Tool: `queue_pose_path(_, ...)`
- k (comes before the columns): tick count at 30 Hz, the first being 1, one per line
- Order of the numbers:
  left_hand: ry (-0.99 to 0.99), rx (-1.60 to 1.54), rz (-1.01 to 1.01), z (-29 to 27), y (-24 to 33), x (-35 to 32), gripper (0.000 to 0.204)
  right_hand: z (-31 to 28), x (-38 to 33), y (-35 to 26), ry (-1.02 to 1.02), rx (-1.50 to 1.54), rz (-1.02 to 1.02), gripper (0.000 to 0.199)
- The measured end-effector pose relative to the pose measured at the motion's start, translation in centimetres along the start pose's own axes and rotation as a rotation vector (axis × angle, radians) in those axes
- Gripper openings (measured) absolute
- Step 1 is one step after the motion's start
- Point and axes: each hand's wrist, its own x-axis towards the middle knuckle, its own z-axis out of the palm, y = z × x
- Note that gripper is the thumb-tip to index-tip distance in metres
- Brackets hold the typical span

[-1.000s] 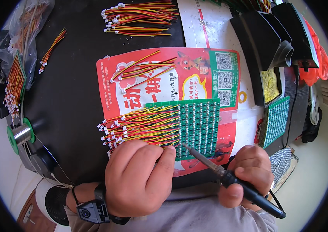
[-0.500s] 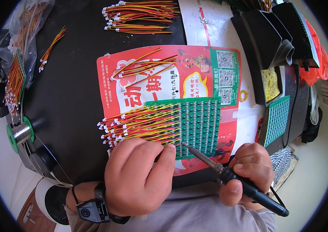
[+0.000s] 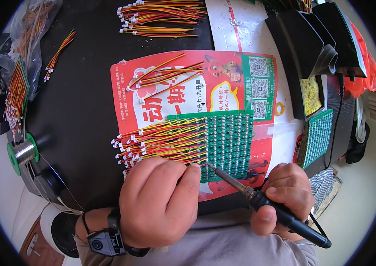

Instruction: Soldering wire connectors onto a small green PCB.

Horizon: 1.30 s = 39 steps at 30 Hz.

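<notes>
A green circuit board panel (image 3: 231,141) lies on a red printed sheet (image 3: 263,133). Rows of thin red, yellow and black wires (image 3: 170,141) reach its left half, their white plugs hanging past the left edge. My left hand (image 3: 159,201) is closed in a pinch at the lower wires; a short wire end pokes out past its fingertips onto the panel, the rest hidden by the hand. Wrapped in my right hand (image 3: 287,193) is a soldering iron (image 3: 240,185) with a black handle. Its tip meets the panel, or hovers just over it, beside that wire end.
Loose wires (image 3: 170,75) lie higher on the sheet, with more bundles (image 3: 161,17) behind. A solder spool (image 3: 23,155) stands at left, near a wire bundle (image 3: 16,99). At right are a yellow sponge (image 3: 310,96), a black stand (image 3: 296,53) and stacked green panels (image 3: 317,138).
The iron's tip has shifted very slightly left, toward the left fingertips. Both hands otherwise keep their places, and the wires look the same.
</notes>
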Motion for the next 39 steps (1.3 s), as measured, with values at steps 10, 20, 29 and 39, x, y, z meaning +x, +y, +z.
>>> queue_pose_path(10,-0.003,-0.007,0.001,-0.1,-0.2,0.0,0.024,0.0,-0.3,-0.2,0.062,0.013,0.061,0.03)
queue_pose_path(20,0.019,0.025,0.022,-0.2,-0.2,0.2,0.027,1.9,-1.0,0.5,0.427,-0.017,-0.083,0.034)
queue_pose_path(29,0.125,0.134,-0.194,-2.0,-4.5,4.1,0.011,1.7,-1.3,0.6,0.409,-0.076,-0.103,0.036)
queue_pose_path(39,0.188,-0.034,-0.26,-3.2,-3.4,3.1,0.011,1.5,-1.1,0.6,0.477,-0.054,-0.125,0.04)
